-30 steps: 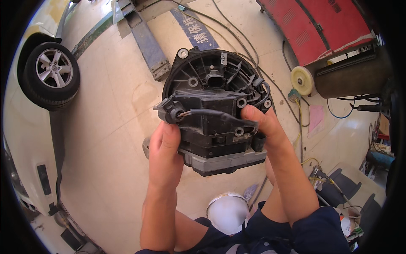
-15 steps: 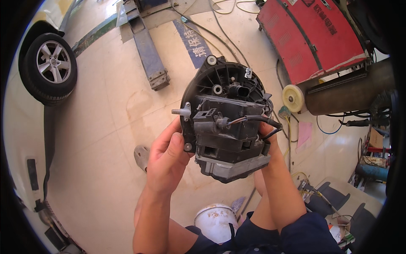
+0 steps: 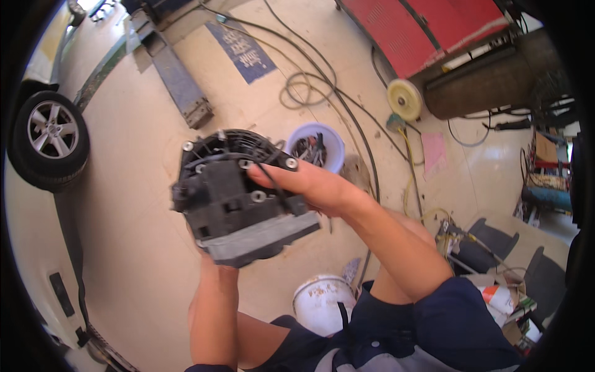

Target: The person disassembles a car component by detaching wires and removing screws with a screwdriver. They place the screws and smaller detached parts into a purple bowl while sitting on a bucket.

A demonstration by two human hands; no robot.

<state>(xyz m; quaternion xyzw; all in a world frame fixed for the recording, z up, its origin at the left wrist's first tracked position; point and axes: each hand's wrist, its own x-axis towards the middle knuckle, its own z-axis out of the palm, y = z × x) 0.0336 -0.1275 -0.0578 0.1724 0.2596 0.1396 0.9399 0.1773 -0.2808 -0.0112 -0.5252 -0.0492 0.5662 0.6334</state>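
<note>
Between my hands is a bulky black car part (image 3: pixel 218 186), a round ribbed housing with a boxy body, metal-ringed screw holes and a black cable. A grey metal band (image 3: pixel 263 237) runs along its lower side, and motion blurs it slightly. My right hand (image 3: pixel 313 186) grips its right side, thumb laid over the top face near the cable. From below, my left hand (image 3: pixel 217 265) reaches up behind the part and bears it; its fingers are mostly hidden. The part hangs in the air above the floor, tilted.
A pale purple basin (image 3: pixel 334 146) of small dark parts stands on the floor beyond my right hand. Hoses (image 3: pixel 322 68) cross the floor. A white bucket (image 3: pixel 322 297) is close to me. A car wheel (image 3: pixel 52 139) stands left, a red cabinet (image 3: pixel 403 37) far right.
The part has moved left and turned, so its grey band slants differently. My right hand has come over its right side; the left has gone behind it. The basin now shows.
</note>
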